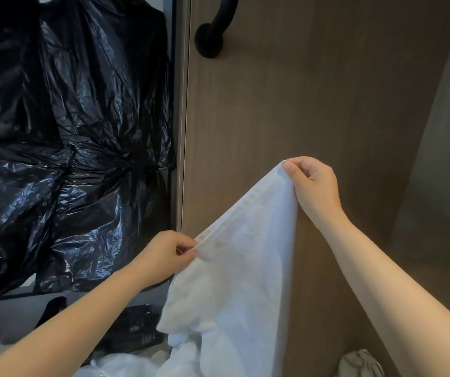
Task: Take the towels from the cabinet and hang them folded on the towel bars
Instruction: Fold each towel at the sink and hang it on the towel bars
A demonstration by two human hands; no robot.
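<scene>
I am pinching the white towel (pixel 240 281) with the fingers (pixel 187 244) of my left hand (pixel 164 254), which are curling round a bunched bit of its hemmed edge. My right hand (pixel 313 186) is gripping the same edge higher up, thumb and curled fingers closing on the corner. Between the two hands the hem is running taut on a slant, and the rest of the towel is hanging down in loose folds in front of a brown wooden panel (pixel 313 91). The panel is carrying a black handle (pixel 213 31) near its top. To the left, crinkled black plastic sheeting (pixel 68 131) is covering the space beside the panel. Below my left forearm some dark objects (pixel 139 327) are lying, too dim to identify, with pale plastic (pixel 120 365) nearer me. A grey cloth (pixel 362 363) is showing at the bottom right.
</scene>
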